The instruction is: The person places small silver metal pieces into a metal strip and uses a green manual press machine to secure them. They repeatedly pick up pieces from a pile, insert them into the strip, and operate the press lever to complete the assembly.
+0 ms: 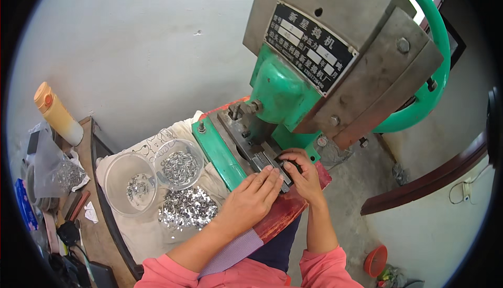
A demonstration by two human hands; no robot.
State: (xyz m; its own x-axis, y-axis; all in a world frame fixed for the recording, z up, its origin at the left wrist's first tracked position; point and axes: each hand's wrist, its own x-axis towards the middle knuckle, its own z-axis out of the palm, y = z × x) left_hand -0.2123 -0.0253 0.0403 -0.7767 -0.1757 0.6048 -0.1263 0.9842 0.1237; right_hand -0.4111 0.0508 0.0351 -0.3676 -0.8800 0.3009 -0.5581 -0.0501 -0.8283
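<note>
A press with a green and bare-metal body (285,91) stands before me, with a grooved metal die block (262,159) low on its bed. My left hand (251,196) lies over the near end of the block, fingers stretched out side by side, fingertips on the metal. Just right of it, my right hand (305,178) curls its thumb and fingers round a black knob-like piece (290,167) beside the block. Part of that piece is hidden by the fingers. Whether a small part lies under my left fingertips cannot be seen.
Left of the press, a cloth carries a pile of shiny metal pieces (188,208) and two clear tubs (118,183) holding small parts. A cluttered wooden table (99,230) bears a yellow bottle (58,115). A green handwheel (443,52) rises at right; a red basin (375,261) sits on the floor.
</note>
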